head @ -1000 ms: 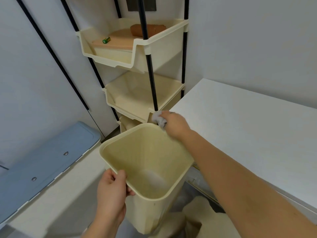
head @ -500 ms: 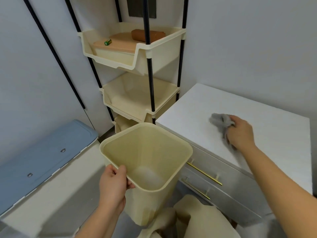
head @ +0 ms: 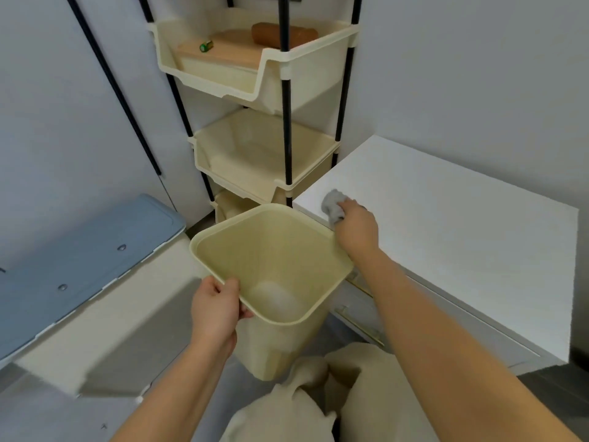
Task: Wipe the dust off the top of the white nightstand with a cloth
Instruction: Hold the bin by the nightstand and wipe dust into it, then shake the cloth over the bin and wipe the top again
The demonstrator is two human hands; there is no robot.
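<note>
Right hand point(head: 357, 229) rests on the flat top of the white nightstand point(head: 452, 244), close to its front left corner. Its fingers are curled over a small crumpled grey cloth point(head: 332, 206), clamped on it and pressing it to the surface. A wad of the cloth sticks out past the fingertips toward the corner. The right forearm reaches in across the nightstand's front edge.

Left hand point(head: 216, 309) has its fingers wrapped tight round the near rim of a tall square cream plastic bin point(head: 280, 349). The bin is carried clear of the floor, mouth open toward the camera and a little tilted. Its far right corner sits just beside the nightstand's front edge, directly below the right wrist. There is a pale patch in the bottom of the bin; cannot tell what it is.

On the nightstand front, thin brass bar handles point(head: 361, 328) show on the drawers, partly hidden by bin and forearm.

Behind the bin is a rack of cream plastic trays point(head: 306, 81) on black poles, just beside the nightstand's left side. The top tray holds a light wooden board point(head: 232, 51). A small green cylinder point(head: 206, 46) lies on the board, and a brown roll-shaped object point(head: 267, 35) sits toward the back.

To the left, a pale blue panel point(head: 79, 244) with round metal studs lies at a slant. Folds of beige fabric point(head: 302, 406) lie at the bottom, between the two arms.
</note>
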